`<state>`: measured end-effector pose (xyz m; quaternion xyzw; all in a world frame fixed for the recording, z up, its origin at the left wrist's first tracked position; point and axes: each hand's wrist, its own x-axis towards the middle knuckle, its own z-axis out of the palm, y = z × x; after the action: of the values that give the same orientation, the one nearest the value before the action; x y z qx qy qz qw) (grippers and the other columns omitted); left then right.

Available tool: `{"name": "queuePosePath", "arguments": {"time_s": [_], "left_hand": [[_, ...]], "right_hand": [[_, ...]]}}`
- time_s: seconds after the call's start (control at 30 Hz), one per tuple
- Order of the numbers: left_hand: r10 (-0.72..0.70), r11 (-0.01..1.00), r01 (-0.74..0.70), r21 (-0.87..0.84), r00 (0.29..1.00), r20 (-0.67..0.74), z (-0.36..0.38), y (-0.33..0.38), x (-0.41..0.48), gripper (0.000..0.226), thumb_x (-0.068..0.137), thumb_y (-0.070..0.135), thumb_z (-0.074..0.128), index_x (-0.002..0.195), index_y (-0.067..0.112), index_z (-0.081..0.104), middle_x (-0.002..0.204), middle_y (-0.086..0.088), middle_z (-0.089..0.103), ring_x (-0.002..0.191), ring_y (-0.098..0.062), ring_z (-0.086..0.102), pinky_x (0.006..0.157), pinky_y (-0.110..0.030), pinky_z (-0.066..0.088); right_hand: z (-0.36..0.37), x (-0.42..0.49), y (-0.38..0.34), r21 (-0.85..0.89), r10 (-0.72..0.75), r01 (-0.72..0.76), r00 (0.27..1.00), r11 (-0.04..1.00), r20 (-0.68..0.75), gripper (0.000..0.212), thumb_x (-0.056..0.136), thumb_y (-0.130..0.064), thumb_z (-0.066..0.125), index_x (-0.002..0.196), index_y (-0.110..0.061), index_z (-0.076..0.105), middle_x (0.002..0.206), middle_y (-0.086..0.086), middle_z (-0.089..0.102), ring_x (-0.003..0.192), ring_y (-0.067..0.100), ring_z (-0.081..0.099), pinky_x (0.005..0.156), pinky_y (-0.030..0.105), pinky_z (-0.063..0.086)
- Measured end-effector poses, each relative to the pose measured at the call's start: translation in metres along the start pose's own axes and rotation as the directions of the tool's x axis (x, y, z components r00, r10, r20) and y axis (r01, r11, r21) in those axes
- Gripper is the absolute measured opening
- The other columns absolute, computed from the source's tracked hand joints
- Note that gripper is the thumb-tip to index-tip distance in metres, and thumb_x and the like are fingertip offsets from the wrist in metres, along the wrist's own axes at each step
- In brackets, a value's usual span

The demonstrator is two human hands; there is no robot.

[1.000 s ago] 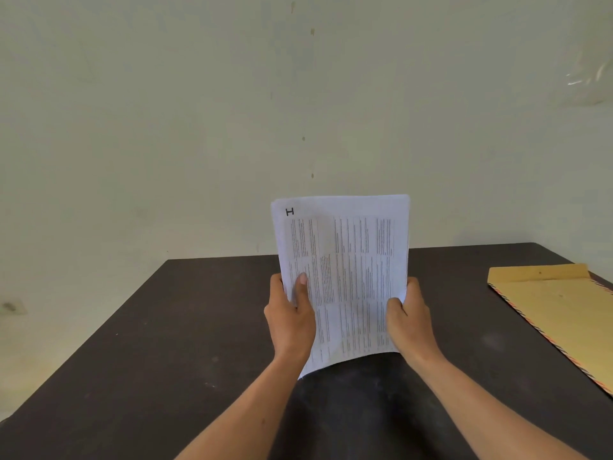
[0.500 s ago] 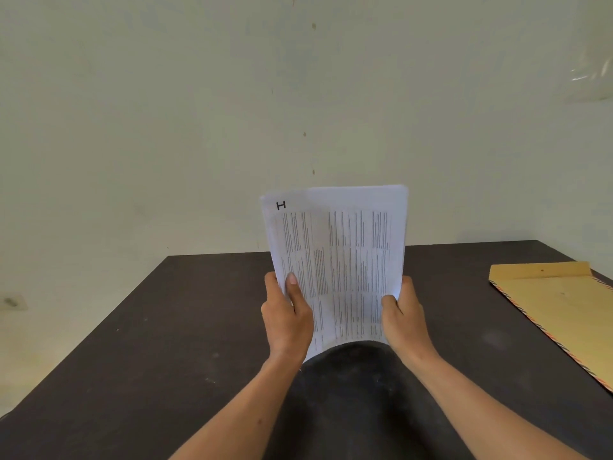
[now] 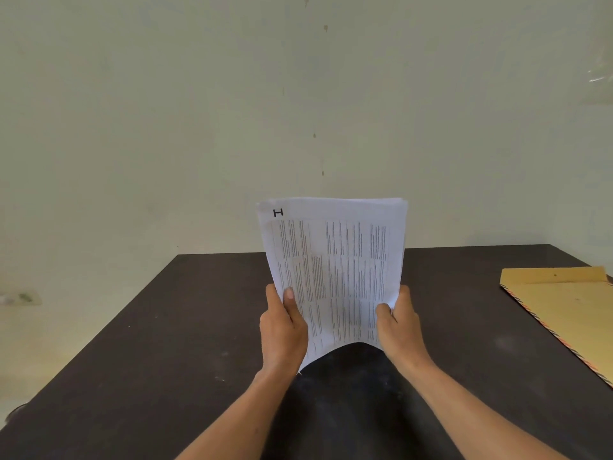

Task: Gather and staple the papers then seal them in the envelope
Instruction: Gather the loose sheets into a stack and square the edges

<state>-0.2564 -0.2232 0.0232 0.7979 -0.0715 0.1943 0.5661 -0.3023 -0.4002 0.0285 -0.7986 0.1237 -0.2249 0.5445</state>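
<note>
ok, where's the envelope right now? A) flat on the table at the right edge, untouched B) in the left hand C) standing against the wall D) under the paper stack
A: the envelope lies flat on the table at far right, while both hands hold the papers.

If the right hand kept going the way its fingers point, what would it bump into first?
The right hand already grips the stack of papers. Beyond it probably only the wall, though depth is unclear.
</note>
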Motion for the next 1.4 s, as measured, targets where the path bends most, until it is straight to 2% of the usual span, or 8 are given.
{"name": "queuePosePath", "arguments": {"time_s": [0.13, 0.2, 0.3, 0.43, 0.53, 0.67, 1.0, 1.4], "left_hand": [[0.062, 0.997, -0.065, 0.05, 0.997, 0.055, -0.003, -0.001, -0.001, 0.02, 0.103, 0.041, 0.031, 0.104, 0.024, 0.042, 0.089, 0.011, 0.067, 0.067, -0.016, 0.069, 0.054, -0.04, 0.061], [0.098, 0.993, -0.103, 0.063, 0.991, 0.09, -0.006, 0.001, -0.001, 0.026, 0.1, 0.047, 0.028, 0.104, 0.025, 0.042, 0.092, 0.012, 0.067, 0.068, -0.014, 0.07, 0.054, -0.036, 0.061], [0.116, 0.99, -0.125, 0.065, 0.984, 0.134, -0.01, 0.004, 0.0, 0.032, 0.095, 0.052, 0.025, 0.104, 0.026, 0.041, 0.095, 0.011, 0.067, 0.071, -0.011, 0.071, 0.058, -0.032, 0.062], [0.179, 0.982, -0.186, 0.033, 0.973, 0.143, -0.012, 0.006, -0.001, 0.027, 0.096, 0.05, 0.028, 0.099, 0.027, 0.041, 0.089, 0.01, 0.068, 0.067, -0.01, 0.07, 0.053, -0.027, 0.059], [0.22, 0.975, -0.223, 0.01, 0.966, 0.136, -0.015, 0.009, -0.002, 0.037, 0.096, 0.055, 0.027, 0.102, 0.022, 0.044, 0.089, 0.008, 0.068, 0.066, -0.01, 0.069, 0.052, -0.024, 0.057], [0.311, 0.95, -0.31, -0.018, 0.948, 0.061, -0.022, 0.03, 0.004, 0.041, 0.097, 0.057, 0.031, 0.106, 0.02, 0.045, 0.085, 0.011, 0.066, 0.067, -0.008, 0.068, 0.049, -0.02, 0.053], [0.261, 0.955, -0.272, -0.115, 0.96, -0.101, -0.035, 0.092, 0.038, 0.025, 0.108, 0.031, 0.031, 0.094, 0.013, 0.043, 0.064, 0.005, 0.051, 0.048, -0.005, 0.047, 0.044, -0.023, 0.038], [0.24, 0.955, -0.26, -0.144, 0.96, -0.147, -0.033, 0.087, 0.035, 0.025, 0.108, 0.03, 0.034, 0.092, 0.012, 0.042, 0.06, 0.007, 0.05, 0.043, -0.004, 0.046, 0.041, -0.021, 0.036]], "right_hand": [[-0.012, 0.008, -0.021, -0.108, -0.189, 0.167, 0.953, 0.98, -0.238, 0.032, 0.092, -0.013, 0.058, 0.118, -0.015, 0.041, 0.121, 0.005, 0.053, 0.106, 0.021, 0.058, 0.08, 0.032, 0.054], [-0.023, 0.02, -0.046, -0.308, -0.506, 0.404, 0.738, 0.861, -0.447, 0.048, 0.084, -0.015, 0.064, 0.125, -0.001, 0.044, 0.125, 0.013, 0.049, 0.118, 0.029, 0.05, 0.1, 0.043, 0.043], [-0.035, 0.038, -0.102, -0.446, -0.76, 0.62, 0.579, 0.645, -0.294, 0.052, 0.083, -0.02, 0.063, 0.13, -0.002, 0.049, 0.133, 0.014, 0.051, 0.129, 0.029, 0.045, 0.107, 0.042, 0.034], [-0.027, 0.061, -0.154, -0.537, -0.747, 0.71, 0.634, 0.456, 0.203, 0.044, 0.093, -0.034, 0.051, 0.135, -0.02, 0.054, 0.143, -0.002, 0.054, 0.143, 0.021, 0.036, 0.117, 0.046, 0.022], [-0.014, 0.071, -0.168, -0.461, -0.687, 0.751, 0.641, 0.472, 0.342, 0.025, 0.101, -0.031, 0.047, 0.118, -0.023, 0.065, 0.115, -0.007, 0.069, 0.115, 0.018, 0.06, 0.112, 0.049, 0.03], [-0.007, 0.068, -0.175, -0.359, -0.709, 0.795, 0.603, 0.49, 0.367, 0.023, 0.102, -0.022, 0.048, 0.108, -0.016, 0.07, 0.092, -0.003, 0.072, 0.082, 0.019, 0.064, 0.075, 0.032, 0.043], [0.005, 0.053, -0.179, -0.469, -0.72, 0.832, 0.518, 0.297, 0.462, 0.046, 0.1, -0.009, 0.042, 0.143, -0.022, 0.053, 0.093, 0.0, 0.059, 0.077, 0.019, 0.049, 0.079, 0.039, 0.045], [0.008, 0.049, -0.172, -0.485, -0.778, 0.846, 0.455, 0.224, 0.434, 0.046, 0.095, -0.007, 0.048, 0.139, -0.02, 0.057, 0.085, 0.0, 0.058, 0.068, 0.017, 0.047, 0.068, 0.035, 0.038]]}}
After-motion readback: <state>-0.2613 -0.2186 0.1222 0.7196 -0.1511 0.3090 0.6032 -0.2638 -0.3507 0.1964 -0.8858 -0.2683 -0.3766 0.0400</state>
